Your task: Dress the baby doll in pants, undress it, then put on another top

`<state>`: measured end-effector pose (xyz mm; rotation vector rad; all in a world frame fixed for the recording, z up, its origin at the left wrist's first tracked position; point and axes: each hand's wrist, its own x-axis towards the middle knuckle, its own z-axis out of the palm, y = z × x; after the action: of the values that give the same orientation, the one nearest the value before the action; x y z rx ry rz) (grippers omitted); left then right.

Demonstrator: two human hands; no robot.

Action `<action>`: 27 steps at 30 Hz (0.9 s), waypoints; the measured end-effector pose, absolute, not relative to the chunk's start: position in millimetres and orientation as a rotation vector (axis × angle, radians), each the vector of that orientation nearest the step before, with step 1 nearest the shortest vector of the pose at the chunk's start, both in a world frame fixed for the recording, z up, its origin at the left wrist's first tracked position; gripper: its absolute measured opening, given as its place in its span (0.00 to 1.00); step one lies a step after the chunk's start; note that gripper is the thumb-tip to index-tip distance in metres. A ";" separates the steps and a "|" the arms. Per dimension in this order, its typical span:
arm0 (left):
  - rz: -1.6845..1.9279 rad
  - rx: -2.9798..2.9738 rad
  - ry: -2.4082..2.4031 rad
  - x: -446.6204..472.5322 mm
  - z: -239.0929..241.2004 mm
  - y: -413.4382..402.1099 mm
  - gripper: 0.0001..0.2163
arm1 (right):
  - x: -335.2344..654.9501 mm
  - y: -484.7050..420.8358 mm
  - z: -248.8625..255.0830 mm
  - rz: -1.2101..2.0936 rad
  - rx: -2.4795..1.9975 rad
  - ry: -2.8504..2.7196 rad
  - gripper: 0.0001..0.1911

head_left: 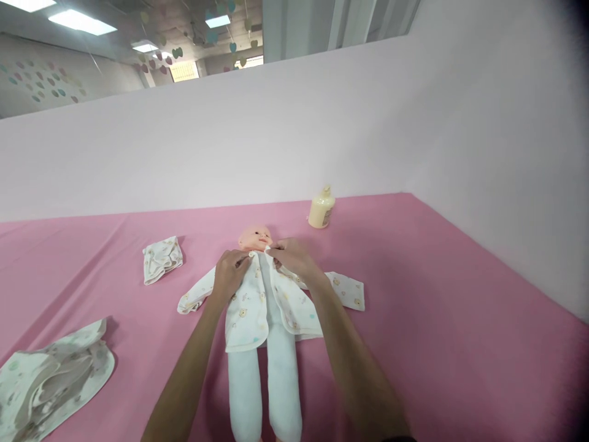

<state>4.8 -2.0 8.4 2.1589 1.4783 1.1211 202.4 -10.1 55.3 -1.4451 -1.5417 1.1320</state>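
A baby doll (pixel 254 237) lies on its back on the pink table (pixel 437 319), head away from me, white legs toward me. It wears a white printed jacket (pixel 251 307) that hangs open at the front. My left hand (pixel 230 273) pinches the left collar edge near a button at the doll's neck. My right hand (pixel 292 256) pinches the right collar edge just beside it. Both hands are closed on the cloth.
A cream lotion bottle (pixel 321 209) stands behind the doll to the right. A small folded printed cloth (pixel 161 259) lies left of the doll. A larger printed cloth (pixel 50 377) lies at the near left edge. A pale wall runs behind and along the right.
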 end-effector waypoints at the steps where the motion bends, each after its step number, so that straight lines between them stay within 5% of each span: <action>1: 1.126 2.167 1.474 5.0 8.0 -1.9 0.09 | 199.1 -9.0 53.5 1.229 -1.364 -1.480 0.09; 12: 1.154 2.317 1.464 5.5 6.5 -0.3 0.09 | 178.7 7.0 26.2 1.275 -1.264 -1.317 0.02; 27: 1.198 2.176 1.650 7.8 4.0 -2.1 0.10 | 177.2 -4.6 42.5 1.106 -1.412 -1.375 0.06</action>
<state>7.8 -2.1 4.0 2.1759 1.6496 1.1977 177.2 -4.6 42.5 -1.4125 -1.3751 1.1059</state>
